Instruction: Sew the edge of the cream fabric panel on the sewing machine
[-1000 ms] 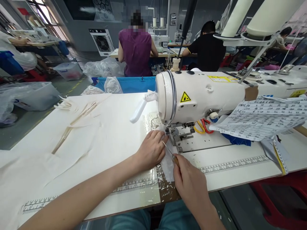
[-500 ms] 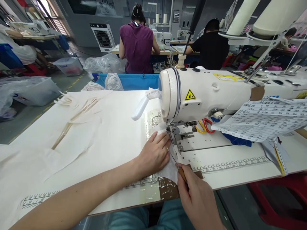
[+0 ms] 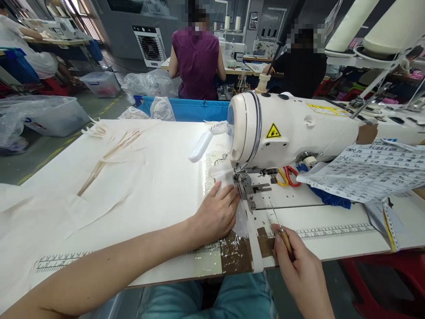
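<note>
Taking clock positions from the left hand point(image 3: 217, 213), viewed as pictured, the following is recorded. The left hand lies palm down, fingers close together and slightly bent, pressing white cloth point(image 3: 222, 172) against the worktop point(image 3: 172, 177). Whether it also pinches the cloth cannot be told, the underside being hidden. The cloth shows at one o'clock, beside the presser-foot area of the sewing machine point(image 3: 288, 122), with a sheer part at four o'clock.

The right hand point(image 3: 300, 266), at four o'clock, is closed around the wooden handle of an awl point(image 3: 287, 246). Its metal shaft points toward eleven o'clock from that hand, apart from the cloth. Between the hands, a narrow white strip point(image 3: 256, 252) reaches the worktop's near edge.

Scissors point(image 3: 292, 177) with red and yellow handles lie at two o'clock; written sheets point(image 3: 368, 170) sit just short of three. Cream strips point(image 3: 121, 145) lie at ten o'clock.
</note>
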`<action>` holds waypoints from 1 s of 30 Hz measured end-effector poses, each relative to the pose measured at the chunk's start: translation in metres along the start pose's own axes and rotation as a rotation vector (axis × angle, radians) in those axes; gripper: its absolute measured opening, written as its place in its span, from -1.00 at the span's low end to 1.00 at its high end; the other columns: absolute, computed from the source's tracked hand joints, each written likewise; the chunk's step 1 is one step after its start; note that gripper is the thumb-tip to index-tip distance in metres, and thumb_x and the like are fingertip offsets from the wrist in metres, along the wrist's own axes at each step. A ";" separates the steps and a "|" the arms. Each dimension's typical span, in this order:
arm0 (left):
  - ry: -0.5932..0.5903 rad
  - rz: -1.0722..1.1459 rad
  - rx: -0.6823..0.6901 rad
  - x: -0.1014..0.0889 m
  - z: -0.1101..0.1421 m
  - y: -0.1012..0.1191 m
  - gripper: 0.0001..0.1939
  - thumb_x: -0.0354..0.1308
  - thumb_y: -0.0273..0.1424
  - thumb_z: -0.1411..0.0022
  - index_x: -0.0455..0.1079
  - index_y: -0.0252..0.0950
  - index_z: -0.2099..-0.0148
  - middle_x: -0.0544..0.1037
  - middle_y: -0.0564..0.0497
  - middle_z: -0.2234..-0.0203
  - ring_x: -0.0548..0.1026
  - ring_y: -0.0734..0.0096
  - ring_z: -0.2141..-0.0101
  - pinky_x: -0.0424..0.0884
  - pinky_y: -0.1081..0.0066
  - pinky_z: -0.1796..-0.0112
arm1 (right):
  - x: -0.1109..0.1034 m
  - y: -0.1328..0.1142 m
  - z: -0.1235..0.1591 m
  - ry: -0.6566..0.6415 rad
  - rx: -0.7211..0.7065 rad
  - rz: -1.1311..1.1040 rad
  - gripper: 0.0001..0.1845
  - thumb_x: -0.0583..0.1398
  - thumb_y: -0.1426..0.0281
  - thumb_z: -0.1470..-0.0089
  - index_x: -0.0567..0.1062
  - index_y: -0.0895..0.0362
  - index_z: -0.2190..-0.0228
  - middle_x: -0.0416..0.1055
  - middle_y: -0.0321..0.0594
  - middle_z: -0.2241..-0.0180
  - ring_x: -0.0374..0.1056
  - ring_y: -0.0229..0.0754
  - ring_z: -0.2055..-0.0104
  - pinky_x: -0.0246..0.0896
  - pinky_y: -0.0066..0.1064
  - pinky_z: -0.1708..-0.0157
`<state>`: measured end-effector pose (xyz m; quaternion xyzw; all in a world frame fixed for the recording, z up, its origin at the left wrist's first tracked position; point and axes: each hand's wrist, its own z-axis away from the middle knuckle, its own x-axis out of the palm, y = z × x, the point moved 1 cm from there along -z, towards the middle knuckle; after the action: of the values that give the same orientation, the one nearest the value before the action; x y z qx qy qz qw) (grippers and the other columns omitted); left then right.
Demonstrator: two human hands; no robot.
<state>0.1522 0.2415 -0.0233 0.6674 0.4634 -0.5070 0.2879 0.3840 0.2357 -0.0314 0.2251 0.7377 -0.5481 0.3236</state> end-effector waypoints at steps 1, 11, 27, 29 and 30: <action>-0.004 0.000 0.005 0.000 0.000 0.000 -0.58 -0.06 -0.41 -0.34 0.35 -0.52 -0.15 0.43 -0.28 -0.10 0.32 0.02 -0.12 0.14 0.03 -0.17 | 0.000 -0.001 0.001 0.000 0.009 -0.005 -0.63 0.03 0.14 -0.29 0.51 0.05 0.10 0.63 -0.17 0.25 0.49 -0.20 0.48 0.36 -0.50 0.46; 0.024 0.008 -0.009 -0.001 0.002 0.003 -0.57 -0.13 -0.33 -0.42 0.36 -0.49 -0.14 0.45 -0.23 -0.08 0.35 0.08 -0.08 0.11 0.07 -0.18 | 0.000 -0.004 0.001 0.006 0.112 -0.018 -0.56 0.04 0.07 -0.24 0.55 0.07 0.11 0.61 -0.23 0.39 0.46 -0.17 0.51 0.30 -0.47 0.50; 0.003 0.031 -0.010 -0.001 0.003 0.002 -0.55 -0.13 -0.35 -0.41 0.33 -0.52 -0.18 0.43 -0.26 -0.11 0.34 0.06 -0.10 0.11 0.08 -0.19 | 0.001 0.000 0.002 -0.005 0.155 -0.036 -0.51 0.08 0.00 -0.18 0.56 0.05 0.10 0.56 -0.27 0.51 0.47 -0.13 0.50 0.30 -0.46 0.51; -0.001 0.028 -0.010 -0.001 0.003 0.002 -0.55 -0.12 -0.34 -0.41 0.33 -0.52 -0.18 0.43 -0.26 -0.11 0.34 0.06 -0.10 0.11 0.08 -0.19 | 0.001 0.000 0.002 0.007 0.143 -0.044 -0.52 0.08 0.00 -0.18 0.56 0.04 0.11 0.60 -0.25 0.42 0.49 -0.12 0.46 0.36 -0.44 0.39; -0.004 0.025 -0.010 -0.001 0.003 0.002 -0.54 -0.12 -0.34 -0.41 0.32 -0.52 -0.18 0.42 -0.26 -0.11 0.34 0.06 -0.11 0.11 0.07 -0.19 | 0.001 0.000 0.002 0.014 0.136 -0.055 -0.53 0.08 0.01 -0.18 0.56 0.04 0.11 0.62 -0.23 0.35 0.51 -0.12 0.40 0.37 -0.44 0.33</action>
<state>0.1522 0.2379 -0.0238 0.6705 0.4571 -0.5024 0.2985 0.3836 0.2338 -0.0328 0.2300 0.7071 -0.6040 0.2870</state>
